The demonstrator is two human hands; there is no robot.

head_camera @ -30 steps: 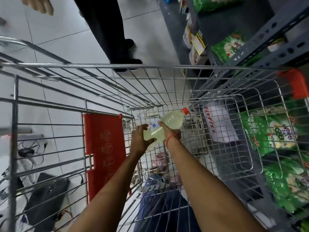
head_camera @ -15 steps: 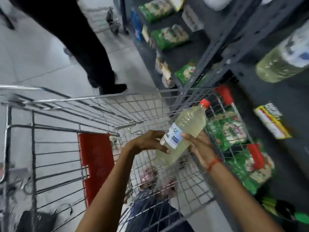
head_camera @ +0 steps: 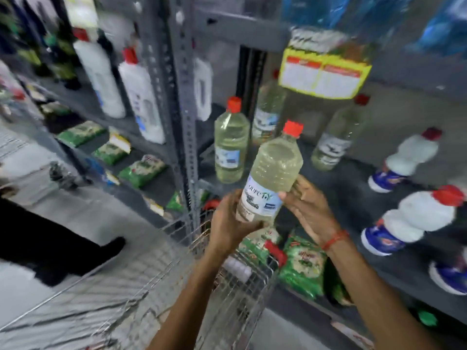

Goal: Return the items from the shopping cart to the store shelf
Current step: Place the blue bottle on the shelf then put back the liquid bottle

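Observation:
I hold a clear bottle of pale yellow liquid with a red cap and a white label, upright and slightly tilted, in front of the grey store shelf. My left hand grips its lower left side. My right hand, with a red thread at the wrist, presses against its right side with fingers spread. The wire shopping cart is below my arms. Matching bottles stand upright on the shelf just behind the held one.
White bottles with red caps stand on the shelf at right, and more white bottles on the left bay. Green packets fill the lower shelf. A yellow price tag hangs above. A person's dark leg and shoe stand at left.
Both hands lifted the bottle up out of the cart and to the right, toward the shelf. The view swung up from the cart to the shelf.

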